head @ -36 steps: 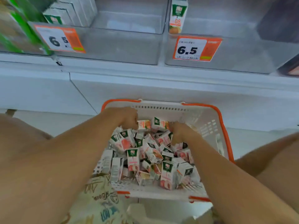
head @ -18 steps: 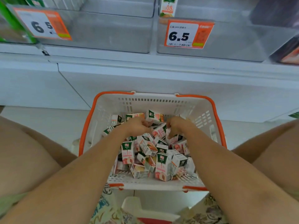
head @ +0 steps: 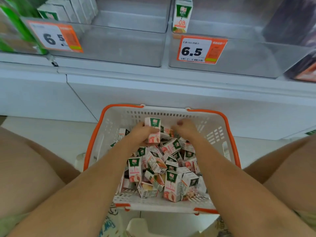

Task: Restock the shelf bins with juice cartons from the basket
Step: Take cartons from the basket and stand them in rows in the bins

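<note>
In front of me a white shelf (head: 171, 72) carries clear plastic bins side by side. The middle bin (head: 119, 47) sits directly on it with an orange price tag (head: 56, 37) on its front reading 6.5; white cartons (head: 68, 9) stand in a row at its back left. The right bin (head: 239, 62), just beside it, bears its own 6.5 tag (head: 200, 49) and holds one upright green-topped carton (head: 182, 16). Below, the pale floor (head: 42, 130) carries my white basket (head: 171, 115) with orange rim.

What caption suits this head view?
Left hand lifts a pink-and-white juice carton from the orange-rimmed white plastic basket.
</note>
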